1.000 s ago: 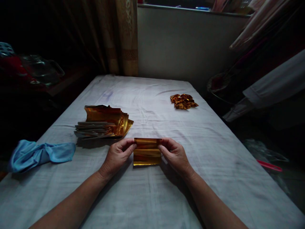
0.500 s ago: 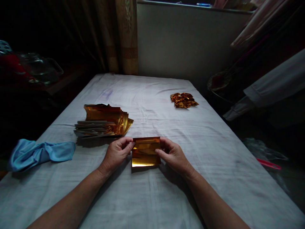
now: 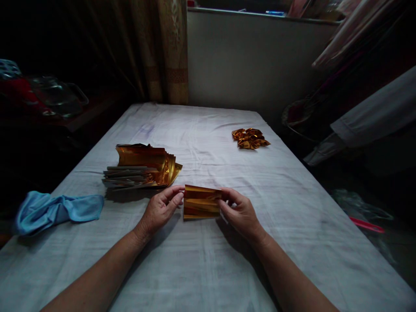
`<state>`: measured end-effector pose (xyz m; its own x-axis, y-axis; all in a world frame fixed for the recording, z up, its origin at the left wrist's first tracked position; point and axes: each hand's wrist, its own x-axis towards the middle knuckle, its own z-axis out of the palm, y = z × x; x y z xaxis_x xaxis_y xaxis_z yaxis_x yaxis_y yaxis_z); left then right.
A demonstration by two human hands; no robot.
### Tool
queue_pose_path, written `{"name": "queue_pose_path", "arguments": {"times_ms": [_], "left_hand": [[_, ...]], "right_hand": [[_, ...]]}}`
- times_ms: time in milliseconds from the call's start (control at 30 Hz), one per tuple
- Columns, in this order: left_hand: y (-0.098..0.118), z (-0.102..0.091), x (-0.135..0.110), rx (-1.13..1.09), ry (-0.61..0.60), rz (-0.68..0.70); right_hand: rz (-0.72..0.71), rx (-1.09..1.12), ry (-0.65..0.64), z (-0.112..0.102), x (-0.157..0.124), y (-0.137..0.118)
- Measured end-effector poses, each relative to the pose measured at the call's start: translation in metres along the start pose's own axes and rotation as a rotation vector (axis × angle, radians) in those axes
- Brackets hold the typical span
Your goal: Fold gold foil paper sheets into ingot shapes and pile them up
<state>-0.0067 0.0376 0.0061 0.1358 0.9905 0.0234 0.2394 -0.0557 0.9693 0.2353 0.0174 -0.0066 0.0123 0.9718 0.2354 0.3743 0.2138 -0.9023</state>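
A small sheet of gold foil paper (image 3: 202,203) is held up just above the bed, its shiny face toward me. My right hand (image 3: 239,212) pinches its right edge, thumb in front and fingers behind. At the upper left corner is my left hand (image 3: 162,207), thumb and index finger closed together at the edge; the other fingertips are partly hidden. Beyond my left hand lies a stack of gold foil sheets (image 3: 141,157), some with grey backs showing. Several folded gold foil pieces (image 3: 249,139) sit in a cluster farther off to the right.
A white sheet (image 3: 201,264) with wrinkles covers the bed. On its left edge lies a crumpled blue cloth (image 3: 61,209). A glass jug (image 3: 60,97) stands on a dark surface at left. Clothes (image 3: 373,110) hang at right, above a pink-handled object (image 3: 367,225).
The gold paper has shifted slightly right and tilted, its lower edge now higher. My left thumb has slid off its front to the left edge. My right hand has moved a little right.
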Motion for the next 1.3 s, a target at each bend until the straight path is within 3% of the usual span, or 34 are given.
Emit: {"name": "queue_pose_path", "arguments": {"times_ms": [133, 267, 500, 767, 867, 967, 1100, 1300], "left_hand": [[0.001, 0.000, 0.001, 0.031, -0.024, 0.047], [-0.002, 0.001, -0.001, 0.124, 0.012, 0.102], [-0.008, 0.002, -0.007, 0.128, -0.130, 0.179], [-0.011, 0.000, -0.007, 0.051, -0.186, 0.197], [-0.011, -0.002, -0.004, -0.006, -0.229, 0.151], [-0.009, -0.002, -0.002, 0.121, -0.140, 0.171], [-0.008, -0.003, -0.003, 0.355, -0.037, 0.299], [-0.008, -0.002, -0.005, 0.538, -0.024, 0.420]], "right_hand": [[-0.236, -0.151, 0.147, -0.006, 0.001, -0.004], [-0.419, -0.220, 0.166, -0.010, 0.001, -0.012], [-0.515, -0.213, 0.139, -0.009, 0.001, -0.016], [-0.665, -0.330, 0.084, -0.009, 0.001, -0.020], [-0.651, -0.383, 0.007, -0.007, 0.002, -0.016], [-0.591, -0.420, -0.139, -0.007, 0.000, -0.008], [-0.534, -0.414, -0.336, -0.008, -0.004, -0.001], [-0.498, -0.360, -0.340, -0.010, -0.003, -0.002]]}}
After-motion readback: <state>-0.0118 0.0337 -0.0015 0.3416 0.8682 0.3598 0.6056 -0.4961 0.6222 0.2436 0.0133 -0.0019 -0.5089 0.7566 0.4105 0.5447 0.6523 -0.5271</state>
